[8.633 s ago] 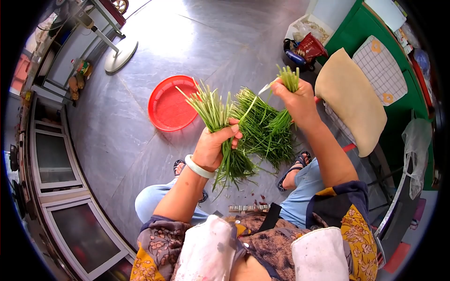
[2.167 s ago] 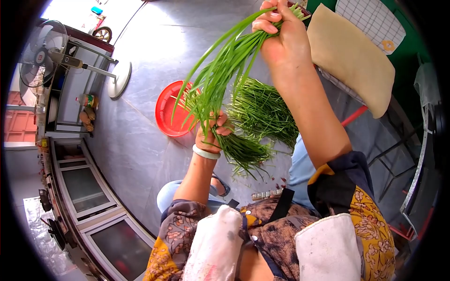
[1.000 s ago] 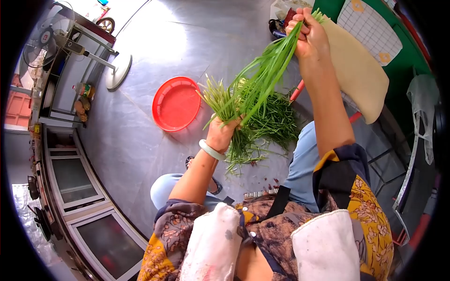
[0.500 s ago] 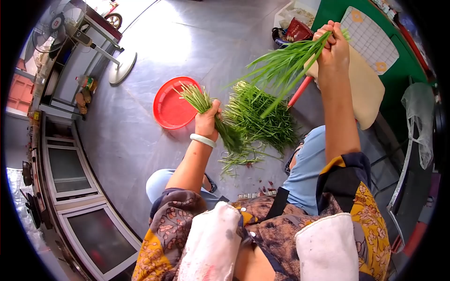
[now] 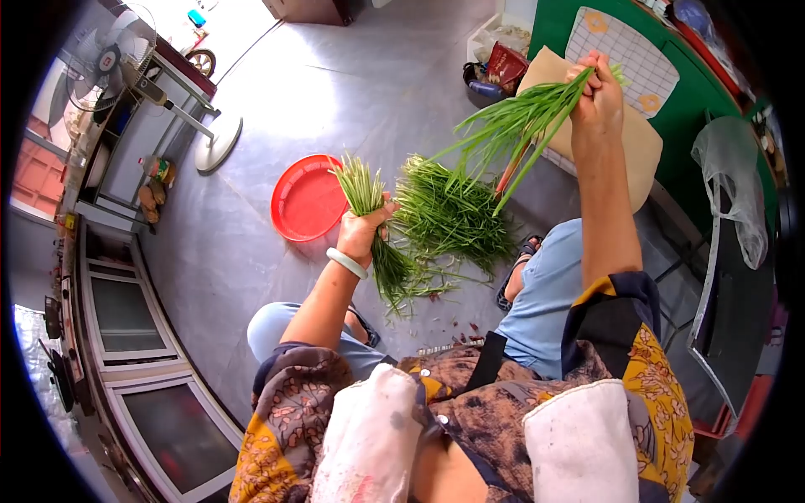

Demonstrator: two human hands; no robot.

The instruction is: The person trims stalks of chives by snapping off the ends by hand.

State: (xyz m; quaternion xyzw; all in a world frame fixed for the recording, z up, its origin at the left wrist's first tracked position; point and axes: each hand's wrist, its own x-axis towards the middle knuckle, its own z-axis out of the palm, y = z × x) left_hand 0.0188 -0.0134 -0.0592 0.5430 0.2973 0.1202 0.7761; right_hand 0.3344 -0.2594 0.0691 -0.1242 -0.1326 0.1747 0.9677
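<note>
My left hand (image 5: 366, 229) is closed round a thick bundle of chives (image 5: 360, 189), its pale stem ends pointing away from me and the green leaves hanging below my fist. Raised at the upper right, my right hand (image 5: 598, 88) grips a smaller bunch of chives (image 5: 532, 113) by the stem ends, with its long leaves drooping to the left. Between the hands, a heap of chives (image 5: 453, 214) lies on the floor. Just left of my left hand sits a red plastic basin (image 5: 289, 197). Loose leaf scraps (image 5: 432, 283) are scattered at the near side of the heap.
A beige stool seat (image 5: 641, 155) stands beyond my right forearm, near a green cabinet (image 5: 553, 25). A standing fan (image 5: 220, 142) is at the upper left. Cabinets with glass doors (image 5: 172, 419) line the left. A clear plastic bag (image 5: 734, 184) hangs at the right.
The view has shifted slightly. My left hand with its bundle sits a little lower and further left; my right hand still holds its bunch raised, the leaves hanging more steeply.
</note>
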